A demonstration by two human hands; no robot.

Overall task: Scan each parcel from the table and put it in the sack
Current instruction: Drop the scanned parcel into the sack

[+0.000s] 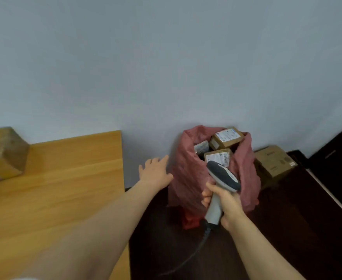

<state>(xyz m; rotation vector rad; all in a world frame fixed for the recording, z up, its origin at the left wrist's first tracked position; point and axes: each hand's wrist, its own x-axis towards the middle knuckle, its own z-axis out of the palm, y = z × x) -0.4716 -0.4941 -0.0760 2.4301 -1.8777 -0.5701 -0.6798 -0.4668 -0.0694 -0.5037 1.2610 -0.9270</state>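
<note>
1. Left hand point(156, 171): I read the fingers point(162, 161) as released. They are straight, spread and hold nothing. The hand hangs over the floor point(287, 229), between the worktop point(65, 178) edge and the sack point(186, 174), just beside the sack's left wall. I cannot tell whether the fingertips touch the fabric.

2. Right hand point(226, 205): the fingers are wrapped round the grey handle of the scanner point(222, 176), grasping it. The scanner's dark head points up and away from me, and from my view it overlaps the sack's mouth. A cable point(196, 253) runs from the handle base down across the floor.

3. Sack: red, upright on the dark floor against the wall point(166, 67), right of the worktop, mouth open. I see two brown parcels inside, white labels up.
   - Rear parcel point(226, 138): at the far rim.
   - Front parcel point(218, 156): just below it, partly covered by the scanner head.
   - A silvery packet point(201, 147) lies to their left, also inside.

4. Worktop: wooden, at my left. One blurred brown parcel, the corner parcel point(4, 152), sits at its far left, by the wall.

5. Carton point(273, 160): brown, on the floor just beside the sack's right side.
</note>
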